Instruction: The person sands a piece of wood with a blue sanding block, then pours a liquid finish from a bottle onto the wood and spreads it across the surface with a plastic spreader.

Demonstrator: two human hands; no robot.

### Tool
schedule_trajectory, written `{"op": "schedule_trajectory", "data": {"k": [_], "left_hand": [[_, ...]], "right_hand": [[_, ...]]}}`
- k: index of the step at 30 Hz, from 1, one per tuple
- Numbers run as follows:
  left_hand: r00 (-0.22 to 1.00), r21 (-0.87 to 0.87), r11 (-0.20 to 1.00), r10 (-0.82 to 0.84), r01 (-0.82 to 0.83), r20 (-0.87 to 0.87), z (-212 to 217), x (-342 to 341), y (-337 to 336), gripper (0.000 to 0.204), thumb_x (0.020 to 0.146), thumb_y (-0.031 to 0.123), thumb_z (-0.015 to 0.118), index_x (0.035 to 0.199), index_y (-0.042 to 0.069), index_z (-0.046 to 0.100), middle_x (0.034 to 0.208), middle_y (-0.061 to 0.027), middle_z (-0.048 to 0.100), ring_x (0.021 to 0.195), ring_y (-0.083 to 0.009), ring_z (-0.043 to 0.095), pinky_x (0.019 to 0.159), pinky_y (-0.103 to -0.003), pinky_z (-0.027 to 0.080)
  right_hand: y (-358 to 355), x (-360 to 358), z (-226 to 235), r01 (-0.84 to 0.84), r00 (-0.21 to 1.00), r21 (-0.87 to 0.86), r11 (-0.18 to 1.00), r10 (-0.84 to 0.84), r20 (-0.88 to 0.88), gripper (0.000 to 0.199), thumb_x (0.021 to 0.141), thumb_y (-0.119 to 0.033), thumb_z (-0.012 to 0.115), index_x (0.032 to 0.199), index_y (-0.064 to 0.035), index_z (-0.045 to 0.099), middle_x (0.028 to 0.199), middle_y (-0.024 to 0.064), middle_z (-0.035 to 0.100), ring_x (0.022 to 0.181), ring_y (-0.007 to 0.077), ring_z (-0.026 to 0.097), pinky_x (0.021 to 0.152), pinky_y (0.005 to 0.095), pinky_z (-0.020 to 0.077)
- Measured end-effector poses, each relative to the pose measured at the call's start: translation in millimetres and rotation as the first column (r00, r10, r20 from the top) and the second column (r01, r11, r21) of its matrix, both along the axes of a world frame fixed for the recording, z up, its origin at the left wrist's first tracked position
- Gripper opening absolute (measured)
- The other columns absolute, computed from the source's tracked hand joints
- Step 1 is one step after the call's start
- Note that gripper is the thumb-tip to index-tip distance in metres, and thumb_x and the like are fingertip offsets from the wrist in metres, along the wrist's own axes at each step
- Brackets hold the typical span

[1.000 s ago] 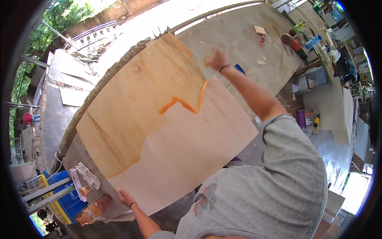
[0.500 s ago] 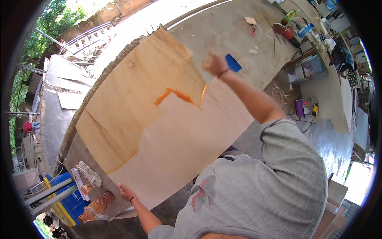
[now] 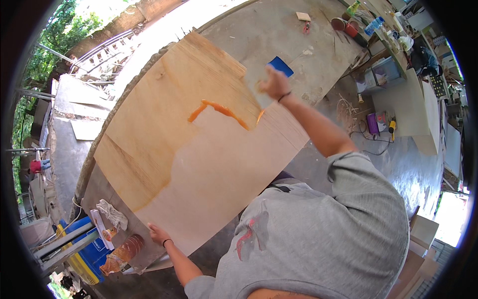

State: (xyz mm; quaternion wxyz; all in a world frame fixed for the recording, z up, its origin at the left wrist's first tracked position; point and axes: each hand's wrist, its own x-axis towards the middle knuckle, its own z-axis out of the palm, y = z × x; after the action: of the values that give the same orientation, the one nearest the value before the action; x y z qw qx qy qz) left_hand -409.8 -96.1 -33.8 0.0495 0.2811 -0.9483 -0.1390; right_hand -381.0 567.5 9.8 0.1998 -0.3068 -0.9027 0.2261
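A large plywood sheet (image 3: 214, 164) lies across the workbench, its far part coated wet amber and its near part pale and dry-looking. A thick bead of orange liquid (image 3: 224, 110) runs along the border between the two. My right hand (image 3: 275, 84) is closed on a thin, flat greyish spreader (image 3: 255, 94), blurred by motion, at the sheet's right side; a short orange streak lies below its edge. With bent fingers, my left hand (image 3: 158, 234) grips the near left edge of the plywood.
A blue flat piece (image 3: 281, 66) lies just beyond my right hand. Red-handled pliers (image 3: 306, 27) and a small wooden block (image 3: 303, 16) are farther back. At lower left are a stained cylindrical container (image 3: 130, 245), a crumpled rag (image 3: 112, 214) and a blue bin (image 3: 94, 251).
My right hand has moved slightly right and nearer to me with the spreader. The orange streak beside it has shortened. My left hand stays at the sheet's edge; the view has shifted a little.
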Motion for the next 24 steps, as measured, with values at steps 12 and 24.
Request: {"op": "schedule_trajectory", "data": {"k": [12,24], "left_hand": [[1.000,0.055,0.998,0.006,-0.005,-0.019,-3.8,-0.8,-4.0,0.076,0.084,0.063,0.032,0.078,-0.007,0.061,0.084,-0.0278,0.061,0.083,-0.0441,0.056,0.072,-0.050,0.041],[0.999,0.002,0.999,-0.036,0.036,-0.010,-15.9,-5.5,-12.1,0.077,0.084,0.063,0.031,0.082,-0.007,0.062,0.084,-0.0281,0.061,0.081,-0.0442,0.057,0.071,-0.048,0.043]], "right_hand": [[-80.6,49.2,17.5,-0.140,0.990,-0.156,0.978,0.140,-0.010,0.040,0.062,-0.023,0.062,0.095,-0.0029,0.056,0.075,0.0244,0.059,0.073,0.0397,0.059,0.065,0.0436,0.0474],[-83.1,79.3,18.0,-0.042,0.994,-0.085,0.996,0.033,-0.105,0.044,0.062,-0.025,0.066,0.096,0.0005,0.058,0.086,0.0254,0.060,0.084,0.0370,0.060,0.073,0.0417,0.0474]]}}
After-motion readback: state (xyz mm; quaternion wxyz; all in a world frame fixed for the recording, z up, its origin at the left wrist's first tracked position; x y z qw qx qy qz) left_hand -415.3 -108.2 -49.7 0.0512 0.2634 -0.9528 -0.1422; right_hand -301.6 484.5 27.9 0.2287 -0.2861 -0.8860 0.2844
